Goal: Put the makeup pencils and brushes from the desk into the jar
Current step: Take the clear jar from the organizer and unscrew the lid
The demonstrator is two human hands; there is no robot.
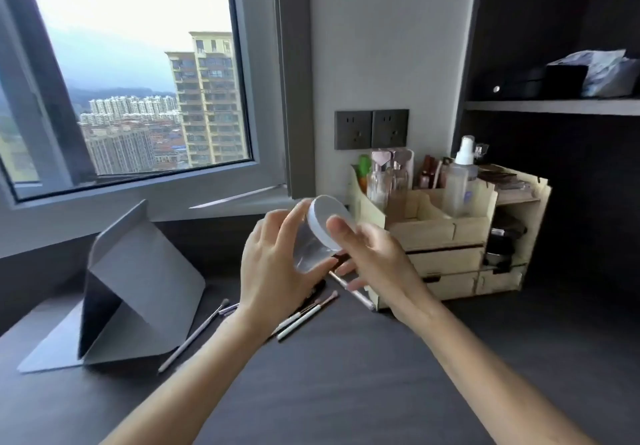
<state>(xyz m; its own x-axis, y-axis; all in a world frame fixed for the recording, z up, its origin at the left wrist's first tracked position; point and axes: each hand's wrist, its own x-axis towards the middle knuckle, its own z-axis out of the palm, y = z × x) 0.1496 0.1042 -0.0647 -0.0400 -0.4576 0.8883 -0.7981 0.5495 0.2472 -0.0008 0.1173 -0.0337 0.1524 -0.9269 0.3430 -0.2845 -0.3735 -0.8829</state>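
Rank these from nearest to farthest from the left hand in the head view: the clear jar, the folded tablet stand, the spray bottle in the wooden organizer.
1. Clear jar: held in the left hand, with the right hand on its white lid.
2. Folded tablet stand: on the desk, to the left.
3. Spray bottle: back right, standing in the wooden organizer.

I hold the jar (313, 240) tilted above the surface (346, 375), my left grip (273, 268) around its body and my right grip (374, 257) on its lid (329, 221). Below my hands the brushes and pencils (304, 316) lie scattered on the surface, one long pencil (192, 337) further left. Left of them stands a folded tablet stand (138, 292). Right of the jar, against the wall, sits an organiser (446, 233) with bottles (457, 181) in its top compartments.
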